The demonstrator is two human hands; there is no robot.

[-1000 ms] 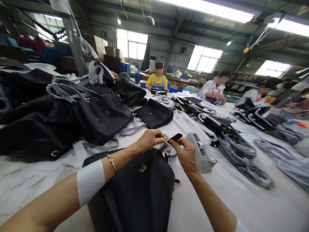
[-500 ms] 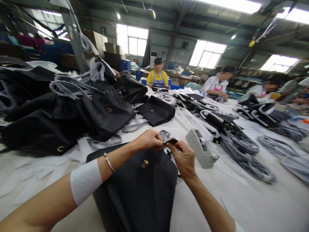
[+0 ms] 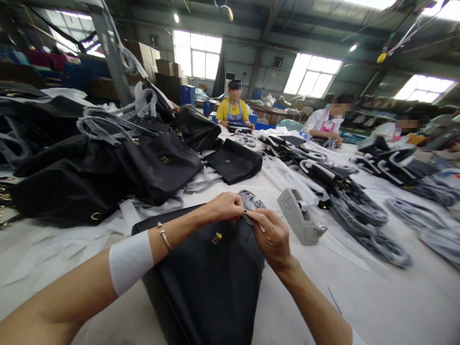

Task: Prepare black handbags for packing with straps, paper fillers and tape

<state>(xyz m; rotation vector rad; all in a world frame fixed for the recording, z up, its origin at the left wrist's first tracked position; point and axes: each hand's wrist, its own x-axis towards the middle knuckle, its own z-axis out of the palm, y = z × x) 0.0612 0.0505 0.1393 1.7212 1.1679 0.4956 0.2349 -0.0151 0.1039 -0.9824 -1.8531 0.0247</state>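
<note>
A black handbag (image 3: pixel 212 282) with a gold clasp plate (image 3: pixel 216 237) lies on the table directly before me. Over its far edge, my left hand (image 3: pixel 228 206) pinches a small dark strap piece (image 3: pixel 245 212). My right hand (image 3: pixel 272 235) has thumb and fingers closed on the same piece from the right, the fingertips of both hands almost meeting. Most of that piece is hidden by the fingers. Just behind the hands rests a strap wrapped in clear plastic (image 3: pixel 251 199).
A grey tape dispenser (image 3: pixel 300 218) stands right of my right hand. More black bags (image 3: pixel 161 167) are heaped at left. Plastic-wrapped straps (image 3: pixel 359 225) lie in a row at right. Several co-workers sit beyond, one in a yellow shirt (image 3: pixel 234 112).
The dark strap piece stuck out between my hands earlier; now the fingers cover most of it. My right hand has turned slightly, its fingers straighter. The camera view has shifted a little.
</note>
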